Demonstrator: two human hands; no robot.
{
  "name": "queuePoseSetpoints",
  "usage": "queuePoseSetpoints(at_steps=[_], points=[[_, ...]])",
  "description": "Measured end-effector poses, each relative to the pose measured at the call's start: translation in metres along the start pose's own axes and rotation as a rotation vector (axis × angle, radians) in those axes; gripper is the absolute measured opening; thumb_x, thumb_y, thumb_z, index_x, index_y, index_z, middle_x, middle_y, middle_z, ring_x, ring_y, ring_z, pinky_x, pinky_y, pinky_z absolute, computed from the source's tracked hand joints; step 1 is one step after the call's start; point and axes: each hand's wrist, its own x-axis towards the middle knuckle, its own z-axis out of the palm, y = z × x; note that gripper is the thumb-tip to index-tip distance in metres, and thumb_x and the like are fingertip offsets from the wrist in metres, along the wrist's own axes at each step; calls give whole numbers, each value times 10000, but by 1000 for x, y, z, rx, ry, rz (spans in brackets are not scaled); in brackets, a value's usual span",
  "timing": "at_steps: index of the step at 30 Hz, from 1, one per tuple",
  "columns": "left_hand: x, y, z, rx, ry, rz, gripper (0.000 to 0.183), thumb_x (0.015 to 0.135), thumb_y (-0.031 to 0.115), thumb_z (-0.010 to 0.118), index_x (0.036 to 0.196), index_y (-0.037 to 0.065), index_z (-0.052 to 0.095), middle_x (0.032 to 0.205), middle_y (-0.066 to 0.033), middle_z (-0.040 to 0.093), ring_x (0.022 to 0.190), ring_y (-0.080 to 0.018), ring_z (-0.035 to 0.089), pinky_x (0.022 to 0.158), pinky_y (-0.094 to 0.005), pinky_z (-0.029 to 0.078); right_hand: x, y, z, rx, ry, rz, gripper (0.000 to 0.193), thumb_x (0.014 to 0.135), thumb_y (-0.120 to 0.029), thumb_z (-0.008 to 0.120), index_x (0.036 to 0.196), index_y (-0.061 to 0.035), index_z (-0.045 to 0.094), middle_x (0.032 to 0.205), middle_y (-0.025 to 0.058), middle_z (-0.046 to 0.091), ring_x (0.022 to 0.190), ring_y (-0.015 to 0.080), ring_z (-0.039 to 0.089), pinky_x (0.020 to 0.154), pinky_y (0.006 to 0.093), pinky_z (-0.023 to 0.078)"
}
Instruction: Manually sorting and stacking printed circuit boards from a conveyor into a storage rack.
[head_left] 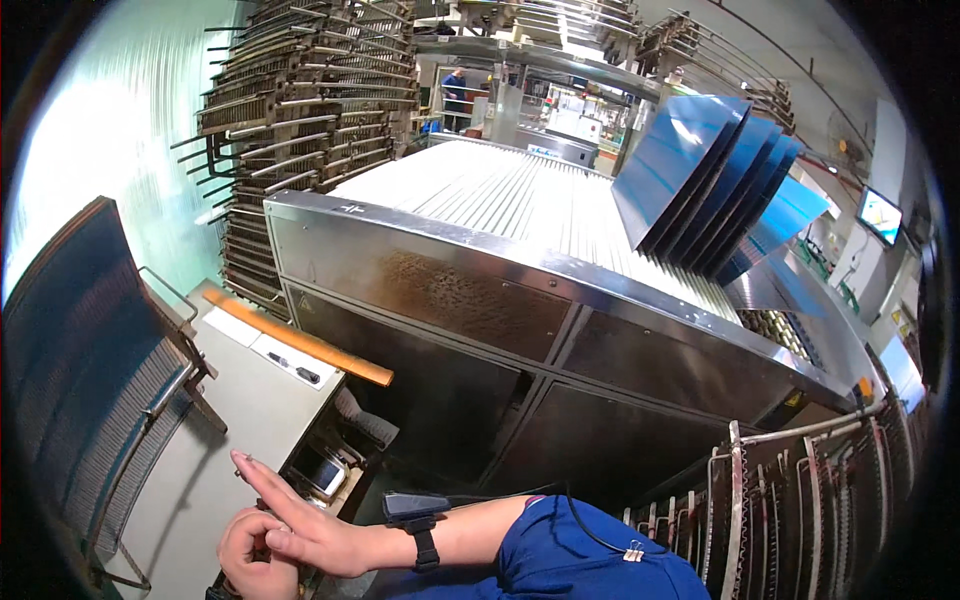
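Observation:
Low in the view my right hand (318,532) reaches in from the right, its fingers stretched out and pressed side by side. My left hand (252,558) is curled closed against it, with the right thumb touching it. What the left fingers hold, if anything, is hidden. A black strap with a small device (415,515) sits on my right forearm, below a blue sleeve (590,555). Beyond my fingertips stands a light grey tabletop (225,400) carrying white sheets (232,327), a black marker pen (295,368) and an orange bar (300,338).
A curved rack of dark boards (90,370) stands at left. A metal roller conveyor (420,235) spans ahead, with large blue panels (690,175) upright on its right. Metal racks (740,490) crowd the lower right; more racks (310,110) are stacked behind. A person (455,95) stands far off.

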Motion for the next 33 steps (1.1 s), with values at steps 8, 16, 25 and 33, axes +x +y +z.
queuePoseSetpoints(at_steps=[8, 16, 25, 33], points=[[1, 5, -12, 5, 116, 71, 101, 747, -15, 658, 826, 32, 616, 816, -106, 661, 705, -238, 619, 754, -340, 490, 8, -7, 4, 266, -42, -8, 858, 980, -512, 427, 1557, -38, 4, 1634, 115, 31, 1498, 283, 98, 1193, 402, 132], [27, 46, 4, 20, 27, 319, 79, 829, 27, 704, 902, 3, 684, 843, -115, 682, 751, -210, 660, 690, -297, 516, 11, -43, -6, 733, 81, 45, 1086, 841, -832, 304, 1564, -75, 15, 1635, 74, 66, 1475, 329, 175, 1187, 489, 137], [31, 50, 5, 143, 4, 417, 179, 738, -26, 751, 900, 27, 697, 853, -119, 684, 738, -228, 670, 666, -300, 532, 13, -48, -6, 772, 63, 42, 1105, 828, -846, 314, 1563, -89, -16, 1637, 102, 21, 1485, 354, 120, 1191, 505, 126], [36, 49, 7, 242, 24, 467, 200, 685, -20, 760, 858, 57, 697, 807, -94, 686, 695, -245, 664, 646, -325, 528, 13, -37, -9, 664, 67, 29, 1099, 833, -841, 313, 1563, -82, 0, 1632, 110, 55, 1477, 365, 145, 1190, 507, 130]])
